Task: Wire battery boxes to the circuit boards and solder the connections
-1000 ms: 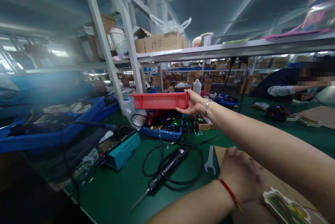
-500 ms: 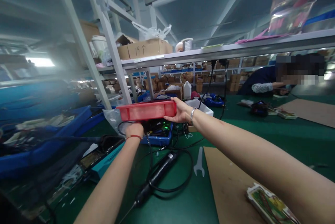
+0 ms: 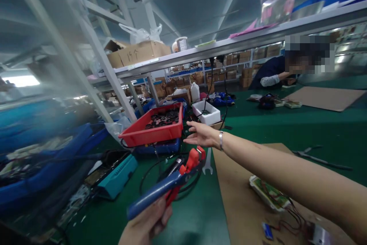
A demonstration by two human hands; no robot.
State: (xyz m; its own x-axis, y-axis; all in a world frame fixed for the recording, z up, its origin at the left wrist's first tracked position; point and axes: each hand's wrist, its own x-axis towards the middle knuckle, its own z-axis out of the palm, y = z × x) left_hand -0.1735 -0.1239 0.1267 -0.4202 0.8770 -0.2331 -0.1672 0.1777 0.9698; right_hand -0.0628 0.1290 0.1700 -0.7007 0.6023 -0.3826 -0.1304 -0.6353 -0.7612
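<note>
My left hand is closed around the handles of a wire stripper with blue and red parts, its red head pointing up and to the right. My right hand reaches forward with fingers stretched out and apart, holding nothing. Just left of its fingertips is a red tray with several black parts inside. Under the tray sits a blue bin, mostly covered. A black cylindrical tool with a cable lies behind the stripper, partly hidden. Beside it lies an open-ended wrench.
A brown board carries a circuit board in a white frame with wires. A white foam box stands behind my right hand. Pliers lie at right. A shelf spans overhead. A co-worker sits far right.
The red tray has come down onto the blue bin, and my right hand has let go of it. My left hand has come back nearer and now holds the wire stripper. The view has shifted right.
</note>
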